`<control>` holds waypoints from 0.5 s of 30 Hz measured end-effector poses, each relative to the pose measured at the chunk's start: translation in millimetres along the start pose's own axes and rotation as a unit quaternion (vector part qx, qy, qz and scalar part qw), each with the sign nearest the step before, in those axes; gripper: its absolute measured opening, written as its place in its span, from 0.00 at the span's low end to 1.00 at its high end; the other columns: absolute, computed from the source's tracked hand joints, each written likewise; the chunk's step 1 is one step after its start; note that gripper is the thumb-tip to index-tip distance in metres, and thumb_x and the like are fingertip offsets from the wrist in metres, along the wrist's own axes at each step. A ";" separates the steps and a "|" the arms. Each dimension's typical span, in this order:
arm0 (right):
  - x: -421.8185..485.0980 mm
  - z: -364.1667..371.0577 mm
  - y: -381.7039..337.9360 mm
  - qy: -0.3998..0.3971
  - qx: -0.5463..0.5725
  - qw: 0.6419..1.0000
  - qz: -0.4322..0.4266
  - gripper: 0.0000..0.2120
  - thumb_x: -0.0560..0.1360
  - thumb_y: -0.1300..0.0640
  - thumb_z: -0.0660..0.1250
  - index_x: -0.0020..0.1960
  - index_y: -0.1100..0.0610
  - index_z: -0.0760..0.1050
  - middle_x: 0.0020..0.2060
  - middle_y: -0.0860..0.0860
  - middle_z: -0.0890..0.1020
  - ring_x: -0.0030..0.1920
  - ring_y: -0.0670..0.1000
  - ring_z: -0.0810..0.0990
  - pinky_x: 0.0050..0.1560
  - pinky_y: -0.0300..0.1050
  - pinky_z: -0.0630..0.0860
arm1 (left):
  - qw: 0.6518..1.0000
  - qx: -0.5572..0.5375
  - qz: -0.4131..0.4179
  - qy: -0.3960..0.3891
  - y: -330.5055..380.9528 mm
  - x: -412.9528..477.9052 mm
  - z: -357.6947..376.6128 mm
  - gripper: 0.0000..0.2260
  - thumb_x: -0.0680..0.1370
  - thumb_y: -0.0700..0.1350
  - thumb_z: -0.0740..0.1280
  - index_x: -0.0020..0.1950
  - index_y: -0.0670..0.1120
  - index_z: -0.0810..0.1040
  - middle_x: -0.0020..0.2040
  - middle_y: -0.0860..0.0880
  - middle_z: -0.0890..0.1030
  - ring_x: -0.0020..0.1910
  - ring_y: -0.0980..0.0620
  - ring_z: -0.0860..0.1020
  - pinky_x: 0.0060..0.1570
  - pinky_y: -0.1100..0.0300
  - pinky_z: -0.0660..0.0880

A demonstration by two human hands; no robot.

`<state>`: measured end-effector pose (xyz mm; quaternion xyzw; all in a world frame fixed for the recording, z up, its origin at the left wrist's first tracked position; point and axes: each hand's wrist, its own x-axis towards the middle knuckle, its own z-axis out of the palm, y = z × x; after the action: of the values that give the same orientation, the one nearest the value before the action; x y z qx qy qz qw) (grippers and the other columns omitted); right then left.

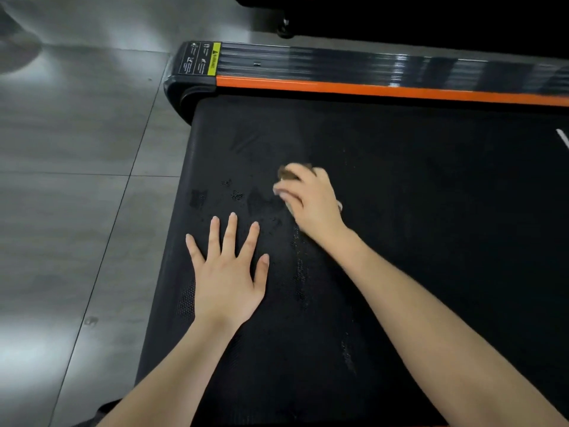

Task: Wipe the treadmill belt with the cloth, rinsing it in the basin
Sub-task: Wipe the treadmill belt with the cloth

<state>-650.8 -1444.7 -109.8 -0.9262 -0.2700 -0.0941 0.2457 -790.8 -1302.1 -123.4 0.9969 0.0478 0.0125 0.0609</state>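
Note:
The black treadmill belt (415, 211) fills most of the view and shows wet patches near its left end. My right hand (311, 201) presses a small brownish cloth (291, 173) onto the belt; only a corner of the cloth shows past the blurred fingers. My left hand (228, 272) lies flat on the belt with fingers spread, just left of and nearer than the right hand, holding nothing. The basin is out of sight.
A black side rail with an orange stripe (369, 87) runs along the belt's far edge, with a yellow warning label (212, 58) at its left end. Grey tiled floor (77, 180) lies to the left. Another dark machine base (400, 16) stands beyond the rail.

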 end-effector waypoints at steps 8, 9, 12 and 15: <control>-201.2 -74.9 -37.4 -0.200 0.053 0.970 -0.126 0.11 0.77 0.51 0.60 0.58 0.43 0.75 0.68 0.43 0.67 0.67 0.51 0.65 0.55 0.51 0.76 | 1.000 0.001 -0.006 -0.011 -0.2 -1.9 -2.6 0.27 0.79 0.60 0.44 0.76 0.53 0.58 0.77 0.44 0.58 0.76 0.40 0.51 0.70 0.34 0.46; -202.1 -80.0 -23.9 -0.198 0.035 0.970 -0.138 0.11 0.77 0.50 0.60 0.58 0.44 0.75 0.68 0.44 0.68 0.67 0.52 0.66 0.60 0.53 0.73 | 1.000 0.002 -0.008 -0.010 0.4 -2.5 -3.4 0.27 0.79 0.61 0.43 0.76 0.53 0.58 0.77 0.44 0.57 0.76 0.41 0.50 0.70 0.34 0.45; -199.0 -93.7 33.3 -0.109 -0.008 0.991 -0.072 0.11 0.76 0.51 0.61 0.56 0.48 0.78 0.64 0.51 0.73 0.60 0.59 0.74 0.65 0.54 0.67 | 1.000 0.005 -0.014 -0.012 2.4 -2.9 -4.5 0.25 0.81 0.60 0.45 0.77 0.55 0.55 0.78 0.45 0.54 0.77 0.42 0.48 0.71 0.36 0.43; -202.1 -105.8 68.2 -0.024 0.003 0.996 0.080 0.12 0.76 0.53 0.62 0.57 0.50 0.79 0.66 0.52 0.72 0.62 0.61 0.71 0.65 0.49 0.63 | 1.000 0.018 -0.019 -0.016 3.1 -3.0 -4.4 0.25 0.80 0.60 0.45 0.77 0.56 0.52 0.78 0.47 0.51 0.77 0.43 0.45 0.71 0.37 0.42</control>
<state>-787.0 -1639.9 -108.3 -0.9463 -0.2011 -0.0509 0.2481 -793.6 -1305.0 -118.7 0.9968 0.0656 -0.0055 0.0444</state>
